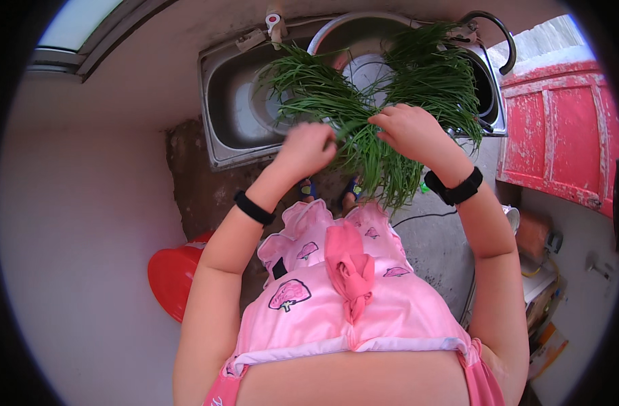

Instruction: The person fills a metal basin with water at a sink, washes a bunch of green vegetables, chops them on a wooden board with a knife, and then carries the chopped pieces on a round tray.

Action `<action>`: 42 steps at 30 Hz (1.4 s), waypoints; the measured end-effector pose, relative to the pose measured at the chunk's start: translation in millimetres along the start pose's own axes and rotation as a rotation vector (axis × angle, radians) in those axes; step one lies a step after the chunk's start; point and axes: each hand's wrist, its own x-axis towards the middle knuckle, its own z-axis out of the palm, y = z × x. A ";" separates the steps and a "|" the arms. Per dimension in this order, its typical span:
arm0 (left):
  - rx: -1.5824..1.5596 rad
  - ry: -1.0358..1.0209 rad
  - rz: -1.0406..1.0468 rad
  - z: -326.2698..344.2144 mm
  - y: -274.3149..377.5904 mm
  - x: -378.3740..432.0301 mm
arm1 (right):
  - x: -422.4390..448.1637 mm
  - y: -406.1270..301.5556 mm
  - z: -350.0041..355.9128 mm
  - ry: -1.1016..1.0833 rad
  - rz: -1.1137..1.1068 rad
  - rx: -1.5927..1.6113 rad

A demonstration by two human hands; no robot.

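Note:
A large heap of long, thin green leaves, likely garlic chives [431, 71], spreads over the stainless steel sink [213, 147] and hangs past its front edge. My left hand [309, 147] is blurred, its fingers curled at the left side of the heap. A blurred green blade reaches its fingertips. Just to the right, my right hand [408, 129] has thumb and fingers pinched on chives where the bunches meet. Under the leaves, a large metal basin [334, 33] leans in the sink, with a pale round bowl or plate [365, 71] partly covered.
A tap with a red-marked handle [273, 21] is behind the sink; a dark curved faucet [512, 48] rises at right. A red plastic basin [172, 279] stands low at left. Beside the sink is a worn red wooden door [553, 132]. A black cable [423, 216] crosses the floor.

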 end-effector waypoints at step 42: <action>-0.115 -0.261 0.062 51.9 -265.3 71.5 | 44.3 -33.8 6.1 0.258 0.533 0.483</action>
